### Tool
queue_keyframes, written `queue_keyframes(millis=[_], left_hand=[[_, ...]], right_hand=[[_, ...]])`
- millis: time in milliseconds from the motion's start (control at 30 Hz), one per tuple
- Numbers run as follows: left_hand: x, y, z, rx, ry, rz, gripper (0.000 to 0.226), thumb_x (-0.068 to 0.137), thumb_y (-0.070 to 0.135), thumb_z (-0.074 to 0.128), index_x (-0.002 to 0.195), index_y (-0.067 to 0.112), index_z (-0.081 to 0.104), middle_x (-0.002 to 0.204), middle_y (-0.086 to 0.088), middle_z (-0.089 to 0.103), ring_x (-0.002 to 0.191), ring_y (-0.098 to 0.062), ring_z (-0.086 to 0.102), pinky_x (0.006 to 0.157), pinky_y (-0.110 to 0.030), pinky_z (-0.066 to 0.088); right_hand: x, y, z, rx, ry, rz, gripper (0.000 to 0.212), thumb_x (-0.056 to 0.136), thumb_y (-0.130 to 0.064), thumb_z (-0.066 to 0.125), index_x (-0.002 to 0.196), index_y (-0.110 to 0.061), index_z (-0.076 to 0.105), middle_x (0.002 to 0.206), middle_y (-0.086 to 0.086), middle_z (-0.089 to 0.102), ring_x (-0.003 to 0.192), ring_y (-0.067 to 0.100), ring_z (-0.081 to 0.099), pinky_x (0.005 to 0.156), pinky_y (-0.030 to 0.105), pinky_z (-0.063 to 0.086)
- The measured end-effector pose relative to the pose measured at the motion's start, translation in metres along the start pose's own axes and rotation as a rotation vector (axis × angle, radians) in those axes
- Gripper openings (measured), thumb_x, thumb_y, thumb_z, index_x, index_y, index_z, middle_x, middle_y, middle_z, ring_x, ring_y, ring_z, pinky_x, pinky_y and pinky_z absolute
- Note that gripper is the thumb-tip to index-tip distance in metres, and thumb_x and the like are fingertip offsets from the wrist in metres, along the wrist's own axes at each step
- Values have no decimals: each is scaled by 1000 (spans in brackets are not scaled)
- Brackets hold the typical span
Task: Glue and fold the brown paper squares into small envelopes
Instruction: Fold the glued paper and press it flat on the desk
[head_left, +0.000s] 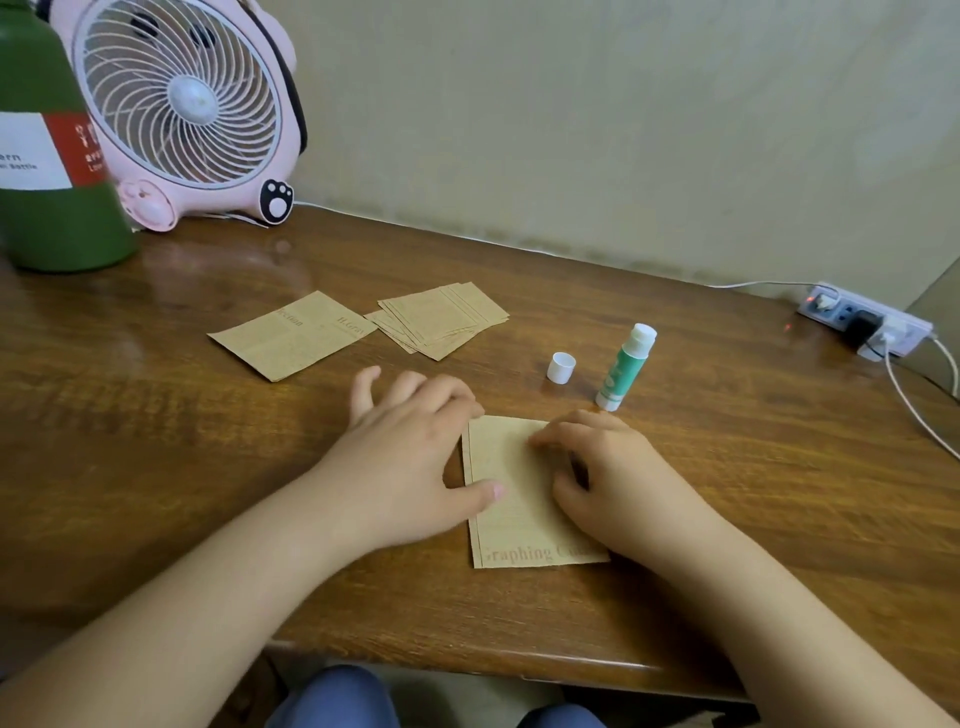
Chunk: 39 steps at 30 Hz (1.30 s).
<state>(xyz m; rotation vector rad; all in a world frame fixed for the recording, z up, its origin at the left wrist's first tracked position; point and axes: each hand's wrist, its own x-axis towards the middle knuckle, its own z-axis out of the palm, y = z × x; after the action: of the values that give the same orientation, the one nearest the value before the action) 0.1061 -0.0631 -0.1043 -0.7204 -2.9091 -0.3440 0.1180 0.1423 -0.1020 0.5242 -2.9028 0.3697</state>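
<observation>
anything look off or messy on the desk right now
Only small things. The glue stick stands uncapped, its white cap lying apart on the table to its left, so it may dry out. The stack of brown papers is fanned unevenly. Nothing looks spilled or torn.

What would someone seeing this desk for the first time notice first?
Likely the two hands, left hand and right hand, pressing a brown paper piece flat at the near edge. Next, the pink fan at the far left corner, and the uncapped glue stick standing just beyond the right hand.
</observation>
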Motion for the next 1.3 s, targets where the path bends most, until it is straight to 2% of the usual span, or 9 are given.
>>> queue_keyframes(millis=[100, 267, 500, 633, 800, 1000, 1100, 1200, 1300], left_hand=[[0, -4, 12, -36, -16, -31, 91, 61, 82, 17, 138, 37, 37, 135, 27, 23, 130, -2, 13, 111, -48, -12], [0, -5, 16, -10, -27, -67, 93, 59, 83, 15, 139, 40, 33, 140, 26, 18, 132, -4, 9, 112, -52, -10], [0, -6, 18, 35, -35, -68, 94, 60, 83, 10, 141, 40, 30, 141, 25, 18, 134, -6, 9, 110, -57, -15], [1, -4, 19, 35, -37, -75, 95, 58, 83, 10, 140, 39, 31, 141, 25, 19, 134, -6, 10, 110, -58, -14], [-2, -3, 18, 47, -24, -86, 96, 59, 83, 8, 140, 39, 31, 141, 23, 20, 134, -7, 11, 110, -58, -13], [-3, -4, 18, 52, -23, -85, 95, 60, 82, 9, 142, 37, 30, 141, 24, 22, 134, -6, 11, 109, -59, -15], [-2, -3, 18, 44, -23, -83, 96, 59, 82, 9, 142, 37, 31, 140, 24, 22, 134, -5, 12, 110, -59, -15], [-2, -2, 19, 39, -20, -93, 96, 59, 82, 9, 141, 37, 31, 141, 24, 22, 133, -5, 12, 110, -58, -15], [-5, -2, 18, 44, -15, -97, 94, 61, 83, 10, 141, 38, 31, 141, 23, 22, 133, -6, 13, 110, -58, -15]], right_hand=[[16, -17, 11, 50, 62, 7, 28, 87, -15, 52, 111, -18, 65, 99, -2, 60, 95, 14, 54, 80, 20, 42], [43, -33, 23, 103, 76, 60, 20, 89, -22, 55, 102, -19, 68, 94, -1, 58, 83, 15, 58, 76, 29, 49], [29, -5, 15, 56, 139, 201, 7, 84, -20, 59, 81, -20, 66, 79, -5, 59, 73, 11, 53, 67, 22, 42], [31, -1, 10, 3, 118, 201, 11, 85, -18, 58, 84, -17, 68, 82, -2, 62, 77, 13, 56, 70, 26, 46], [47, -32, 24, 73, 62, 30, 18, 87, -18, 56, 97, -16, 70, 89, 2, 60, 82, 17, 57, 75, 31, 47], [36, 3, 15, 30, 148, 169, 9, 84, -14, 59, 79, -14, 67, 77, -1, 59, 73, 13, 53, 65, 24, 40], [37, 6, 12, -14, 123, 186, 12, 85, -13, 55, 82, -13, 67, 81, 0, 61, 76, 15, 55, 67, 27, 45], [42, -15, 18, -10, 107, 83, 17, 87, -14, 52, 89, -11, 68, 85, 3, 60, 79, 20, 58, 71, 34, 48], [45, -31, 24, 26, 64, 0, 21, 89, -15, 50, 95, -11, 69, 88, 5, 59, 79, 22, 59, 71, 35, 49]])
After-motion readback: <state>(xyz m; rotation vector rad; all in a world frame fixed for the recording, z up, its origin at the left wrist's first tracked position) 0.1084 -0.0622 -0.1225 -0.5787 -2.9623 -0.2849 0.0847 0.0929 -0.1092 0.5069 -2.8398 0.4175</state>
